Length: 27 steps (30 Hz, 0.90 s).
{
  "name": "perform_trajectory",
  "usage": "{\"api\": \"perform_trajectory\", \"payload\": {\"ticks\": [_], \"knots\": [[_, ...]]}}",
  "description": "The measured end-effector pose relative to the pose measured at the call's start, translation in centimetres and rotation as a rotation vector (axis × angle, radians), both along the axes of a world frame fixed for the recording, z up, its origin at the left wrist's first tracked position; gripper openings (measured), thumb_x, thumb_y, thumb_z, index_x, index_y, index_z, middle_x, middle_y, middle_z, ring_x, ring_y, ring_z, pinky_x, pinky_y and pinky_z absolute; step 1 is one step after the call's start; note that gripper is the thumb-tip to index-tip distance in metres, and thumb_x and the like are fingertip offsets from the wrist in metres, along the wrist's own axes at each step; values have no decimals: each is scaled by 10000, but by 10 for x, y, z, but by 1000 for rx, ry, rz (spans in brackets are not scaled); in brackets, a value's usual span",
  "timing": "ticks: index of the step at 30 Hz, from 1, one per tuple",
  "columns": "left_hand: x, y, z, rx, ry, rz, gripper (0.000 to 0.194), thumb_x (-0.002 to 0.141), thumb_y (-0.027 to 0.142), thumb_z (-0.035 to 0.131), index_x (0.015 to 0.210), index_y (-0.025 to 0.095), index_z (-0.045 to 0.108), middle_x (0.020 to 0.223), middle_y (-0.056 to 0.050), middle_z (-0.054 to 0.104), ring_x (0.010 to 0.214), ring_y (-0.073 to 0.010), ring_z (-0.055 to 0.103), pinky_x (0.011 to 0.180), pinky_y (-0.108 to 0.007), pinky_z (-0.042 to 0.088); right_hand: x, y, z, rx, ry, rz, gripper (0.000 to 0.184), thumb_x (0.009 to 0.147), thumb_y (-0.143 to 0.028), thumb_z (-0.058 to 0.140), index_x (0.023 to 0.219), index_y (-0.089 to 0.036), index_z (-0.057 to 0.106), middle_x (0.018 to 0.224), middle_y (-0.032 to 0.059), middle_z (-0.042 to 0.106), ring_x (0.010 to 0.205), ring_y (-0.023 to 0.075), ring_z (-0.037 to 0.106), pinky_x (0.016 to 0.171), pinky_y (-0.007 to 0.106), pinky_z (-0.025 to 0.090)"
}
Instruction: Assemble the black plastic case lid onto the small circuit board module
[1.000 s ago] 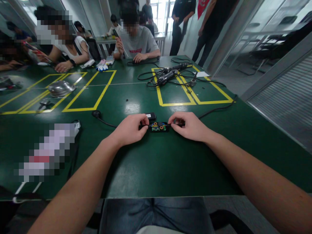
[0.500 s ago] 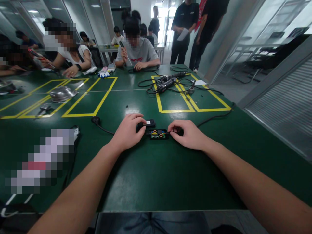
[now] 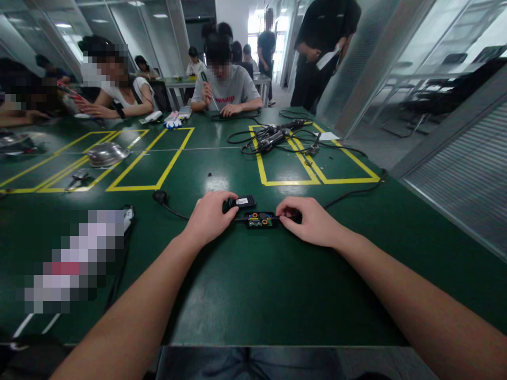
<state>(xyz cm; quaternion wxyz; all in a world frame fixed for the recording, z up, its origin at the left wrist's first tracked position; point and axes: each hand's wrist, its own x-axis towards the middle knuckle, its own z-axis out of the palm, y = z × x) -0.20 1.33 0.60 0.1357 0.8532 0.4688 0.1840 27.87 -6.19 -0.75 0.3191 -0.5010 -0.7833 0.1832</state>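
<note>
A small black plastic case [image 3: 262, 226] lies open on the green table in front of me, a circuit board with copper-coloured ring coils [image 3: 264, 221] showing inside. Just behind it is its black cover [image 3: 244, 201], which carries a white label. My left hand [image 3: 212, 216] has thumb and fingers around the left end of that cover; the exact grip is partly hidden. A black cable runs out of the case's left side beneath this hand to a plug [image 3: 159, 197]. At the case's right end, my right hand [image 3: 304, 219] pinches the black cable [image 3: 348, 193] where it enters.
Power screwdrivers with tangled cords [image 3: 273, 138] lie at the back right, by yellow tape outlines. A metal bowl [image 3: 108, 154] stands at left, near a pixelated item [image 3: 75, 253]. Across the table, a person [image 3: 225, 87] holds a screwdriver; others sit and stand around.
The cover has tilted slightly at my left hand. My right hand keeps its pinch at the case. The whole view has shifted slightly, and a standing person in the back has moved.
</note>
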Motion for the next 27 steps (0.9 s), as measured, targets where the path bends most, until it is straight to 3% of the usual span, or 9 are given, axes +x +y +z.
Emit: {"api": "perform_trajectory", "payload": {"ticks": [8, 27], "knots": [[5, -5, 7, -55, 47, 53, 326, 1054, 226, 743, 1367, 202, 830, 1327, -132, 843, 1294, -368, 737, 1177, -554, 568, 1, 1, -2, 0, -7, 0, 101, 895, -171, 669, 905, -225, 753, 847, 44, 769, 740, 206, 659, 717, 344, 545], [4, -5, 5, -44, 41, 55, 313, 1043, 224, 753, 1346, 223, 828, 1301, -114, 848, 1274, -360, 743, 1163, -553, 578, 0, 1, -2, 3, -11, 2, 89, 904, -193, 669, 909, -220, 754, 851, 52, 772, 746, 213, 663, 709, 348, 537]]}}
